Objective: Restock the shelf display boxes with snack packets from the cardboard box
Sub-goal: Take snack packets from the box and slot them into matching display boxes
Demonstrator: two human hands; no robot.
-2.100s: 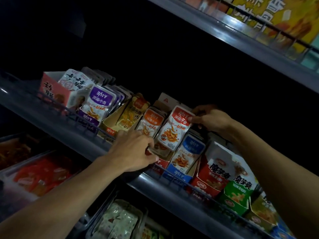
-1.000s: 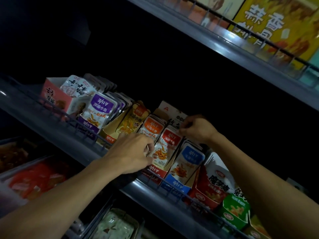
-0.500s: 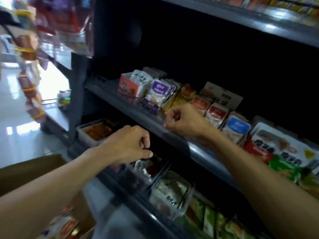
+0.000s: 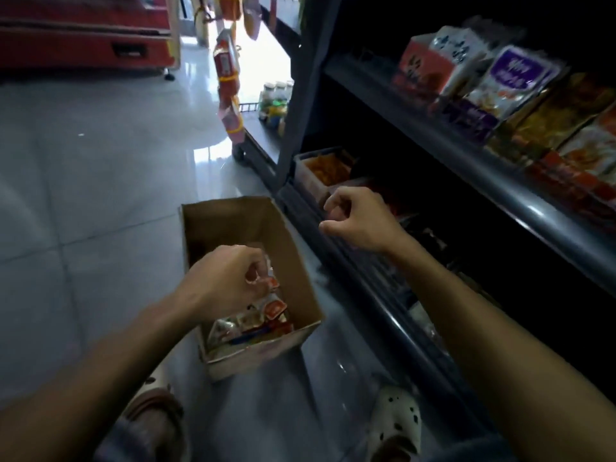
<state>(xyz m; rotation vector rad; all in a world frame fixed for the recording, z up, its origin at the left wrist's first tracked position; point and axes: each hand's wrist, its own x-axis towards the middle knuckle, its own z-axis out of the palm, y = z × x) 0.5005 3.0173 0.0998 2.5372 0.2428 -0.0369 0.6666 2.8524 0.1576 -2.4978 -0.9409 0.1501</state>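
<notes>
- Cardboard box (image 4: 233, 228) now fills lower centre; packets (image 4: 256, 323) lie inside.
- Left hand (image 4: 226, 285) has left the shelf (image 4: 500, 181), loosely curled, empty.
- Right hand (image 4: 358, 220) likewise: next grab due.

Daylight floods in from the far doorway, glaring off the glossy floor tiles (image 4: 100, 155) at left. The shelf (image 4: 466, 155) at right sits in deep shadow. Motion blur smears the snack packets (image 4: 513, 81) there; wide-angle distortion bends the edges.
</notes>
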